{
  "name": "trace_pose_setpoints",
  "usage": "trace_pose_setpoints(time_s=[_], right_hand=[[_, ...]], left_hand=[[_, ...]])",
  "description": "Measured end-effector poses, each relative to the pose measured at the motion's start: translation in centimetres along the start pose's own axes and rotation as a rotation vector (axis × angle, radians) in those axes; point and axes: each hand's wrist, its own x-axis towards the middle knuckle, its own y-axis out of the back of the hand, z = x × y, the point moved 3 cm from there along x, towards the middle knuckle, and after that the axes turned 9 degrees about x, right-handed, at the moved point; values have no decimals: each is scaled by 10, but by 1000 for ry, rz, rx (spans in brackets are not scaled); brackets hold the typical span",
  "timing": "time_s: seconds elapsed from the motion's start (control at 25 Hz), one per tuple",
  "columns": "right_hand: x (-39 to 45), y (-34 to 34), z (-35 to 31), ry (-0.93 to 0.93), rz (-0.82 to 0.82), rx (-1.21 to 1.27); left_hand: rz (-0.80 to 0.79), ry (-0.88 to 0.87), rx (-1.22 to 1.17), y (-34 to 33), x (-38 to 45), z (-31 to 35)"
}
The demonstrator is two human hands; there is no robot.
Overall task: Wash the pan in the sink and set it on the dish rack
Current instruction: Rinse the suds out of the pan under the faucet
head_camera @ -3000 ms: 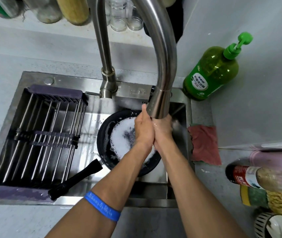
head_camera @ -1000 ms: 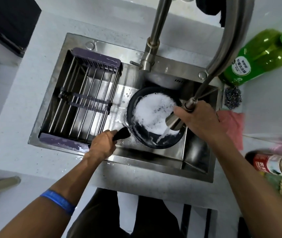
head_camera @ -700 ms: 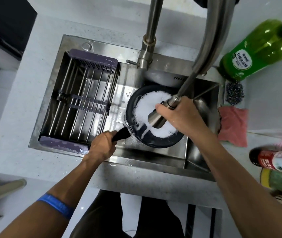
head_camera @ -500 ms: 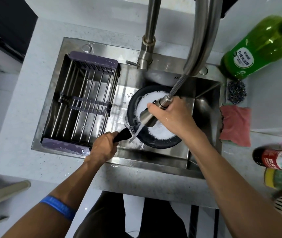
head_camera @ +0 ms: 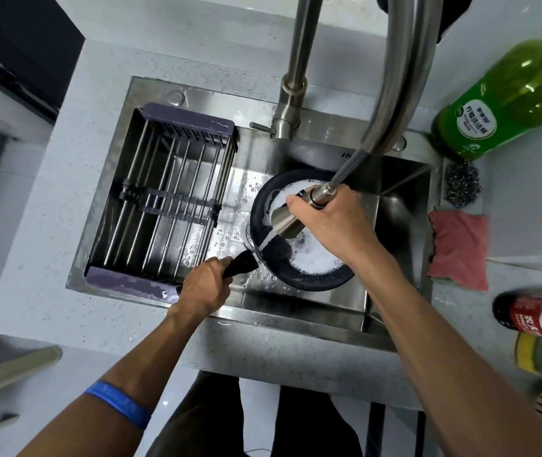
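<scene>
Pan (head_camera: 299, 258) sits low in the right half of the sink (head_camera: 401, 252), black, its floor partly white with suds, and I keep it there so the runoff goes straight into the basin. My left hand (head_camera: 203, 286) wraps the pan handle (head_camera: 241, 267) with fingers curled tight around it; that lets me steady the pan and, I judge, tip it so the foam slides off. My right hand (head_camera: 332, 225) grips the pull-out spray head (head_camera: 291, 221), thumb along its top, the hose (head_camera: 345, 171) drawn out of the faucet spout (head_camera: 398, 90). I aim the water stream (head_camera: 268, 240) at the near-left inner wall beside the handle, where a dark strip is bare of foam. The dish rack (head_camera: 167, 206) waits on the left side of the sink, just beside the pan, empty bars ready for a short lift across.

My right hand covers part of the pan's right side, so I cannot tell how much foam lies under it. The pan's underside is out of sight. Most of the handle is buried in my left palm. The drain is hidden. The green soap bottle (head_camera: 507, 103) and the jars at the right edge are cut off by the frame.
</scene>
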Motion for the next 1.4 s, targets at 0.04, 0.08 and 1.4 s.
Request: trace_pose_setpoints(time_s=[0.04,0.08,1.4], right_hand=[[0,1,1,-2,-8,-10],[-2,2,1,-5,-17,-21],[53,37,3,168,209,-135]], left_hand=[[3,0,1,0,0,0],[3,0,1,0,1,1],[19,48,-28,-13,4,-7]])
